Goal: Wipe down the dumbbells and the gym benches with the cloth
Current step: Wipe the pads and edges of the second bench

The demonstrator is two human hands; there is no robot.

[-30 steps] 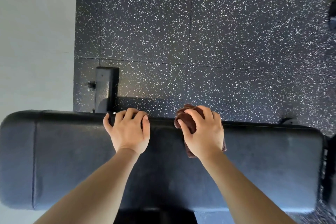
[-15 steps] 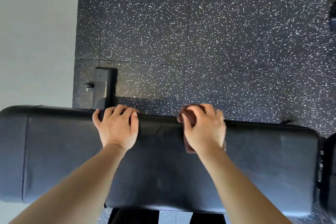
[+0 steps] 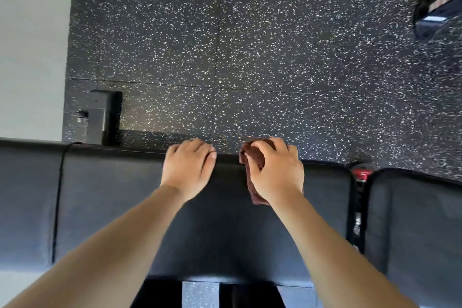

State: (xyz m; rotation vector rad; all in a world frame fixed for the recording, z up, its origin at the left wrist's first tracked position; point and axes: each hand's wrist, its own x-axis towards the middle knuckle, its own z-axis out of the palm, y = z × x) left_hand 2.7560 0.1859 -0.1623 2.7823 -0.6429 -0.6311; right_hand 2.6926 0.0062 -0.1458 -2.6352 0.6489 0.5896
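Where right hand [image 3: 276, 170] presses bench [image 3: 125, 195], cloth [image 3: 255, 157] lies beneath.

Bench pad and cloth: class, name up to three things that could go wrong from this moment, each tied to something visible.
1. The cloth is bunched small under the right hand at the far edge of the bench pad; it may cover only a narrow strip or slip onto the floor.
2. The bare left hand grips that edge and could smudge the pad.
3. Wiping rightward, the cloth could snag in the gap with metal fittings between pads.
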